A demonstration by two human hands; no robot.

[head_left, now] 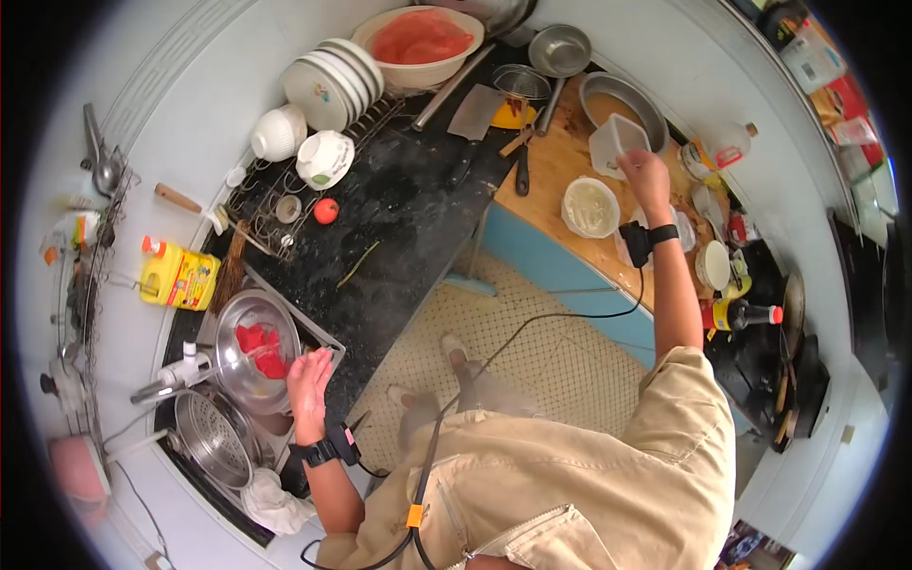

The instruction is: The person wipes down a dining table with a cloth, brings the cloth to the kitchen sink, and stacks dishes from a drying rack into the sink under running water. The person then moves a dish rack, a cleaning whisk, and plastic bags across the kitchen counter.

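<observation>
My right hand [648,182] is closed on the near rim of a square translucent plastic container [613,139] above the wooden board [543,204]. Just below it stands a round white tub [590,207] with pale contents. Behind the container, a metal basin [624,103] holds something brownish. On the other side, my left hand [309,380] has its fingers stretched out and holds nothing. It is at the right edge of a shiny metal bowl [255,318] at the sink. Red pieces [263,350] lie in the bowl; I cannot tell what they are.
On the dark counter [408,199] are a tomato [326,211] and a thin green strip [358,265]. Plates [332,85] and bowls [325,160] stand along the wall. A metal colander [213,438] sits by the sink. A black cable [532,318] runs from my right wrist across my front.
</observation>
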